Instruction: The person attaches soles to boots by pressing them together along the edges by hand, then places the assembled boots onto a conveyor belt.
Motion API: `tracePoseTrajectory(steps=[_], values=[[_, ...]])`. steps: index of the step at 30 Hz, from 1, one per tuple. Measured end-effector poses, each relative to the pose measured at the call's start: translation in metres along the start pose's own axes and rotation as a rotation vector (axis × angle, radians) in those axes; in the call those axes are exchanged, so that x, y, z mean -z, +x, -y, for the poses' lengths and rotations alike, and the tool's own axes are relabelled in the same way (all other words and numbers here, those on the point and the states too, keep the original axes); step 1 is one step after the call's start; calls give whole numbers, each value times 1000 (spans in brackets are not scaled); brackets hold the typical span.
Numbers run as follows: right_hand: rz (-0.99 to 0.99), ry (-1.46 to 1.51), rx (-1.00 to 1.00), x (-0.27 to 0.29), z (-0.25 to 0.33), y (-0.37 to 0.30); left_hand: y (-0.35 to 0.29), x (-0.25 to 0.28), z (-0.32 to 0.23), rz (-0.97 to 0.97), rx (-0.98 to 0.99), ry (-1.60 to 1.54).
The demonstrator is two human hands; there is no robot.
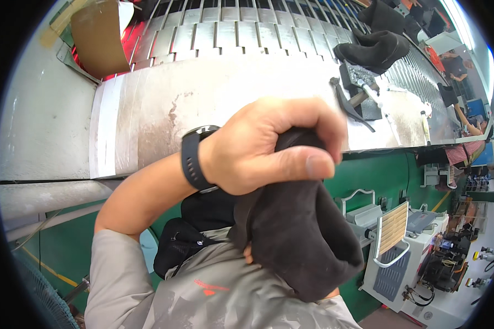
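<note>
The left hand [252,142] has its fingers curled over the closed end of the dark boot [296,236], thumb pressed along the near side: clamped on it, from what I can see. Of the right hand [248,254] only fingertips show at the boot's left edge; whether they grip or merely steady it, I can't tell. The boot is up against the wearer's shirt [192,296], its opening turned rightward.

Just left of the boot is the wrist's watch [192,159]. Its hard case could, I'd judge, mark the boot's soft-looking surface if the wrist rolled inward. The hold up top is on a rounded end — should that thumb slacken while the right hand is only resting there, the boot could twist or drop.

Beyond the boot runs a metal ledge [219,82]. On it, past the boot to the right, lie a hammer [346,103] and another boot [376,50] — a wide swing that way might knock the hammer off.
</note>
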State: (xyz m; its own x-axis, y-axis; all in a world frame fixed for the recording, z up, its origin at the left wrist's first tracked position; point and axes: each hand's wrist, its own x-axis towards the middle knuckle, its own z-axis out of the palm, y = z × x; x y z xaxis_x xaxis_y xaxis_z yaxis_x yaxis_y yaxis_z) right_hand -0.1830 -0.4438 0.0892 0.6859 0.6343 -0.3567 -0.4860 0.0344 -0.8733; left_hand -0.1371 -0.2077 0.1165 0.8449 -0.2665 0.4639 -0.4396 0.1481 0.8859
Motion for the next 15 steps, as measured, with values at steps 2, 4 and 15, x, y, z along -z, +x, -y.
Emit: tracePoseTrajectory(steps=[2, 4, 15], values=[[-113, -157, 184, 4, 10, 6, 10, 8, -7, -178, -185, 304], [-246, -386, 427, 7, 17, 32, 11, 18, -19, -330, -136, 429], [-495, -1168, 1085, 6, -15, 140, 47, 37, -9, -207, 197, 714]])
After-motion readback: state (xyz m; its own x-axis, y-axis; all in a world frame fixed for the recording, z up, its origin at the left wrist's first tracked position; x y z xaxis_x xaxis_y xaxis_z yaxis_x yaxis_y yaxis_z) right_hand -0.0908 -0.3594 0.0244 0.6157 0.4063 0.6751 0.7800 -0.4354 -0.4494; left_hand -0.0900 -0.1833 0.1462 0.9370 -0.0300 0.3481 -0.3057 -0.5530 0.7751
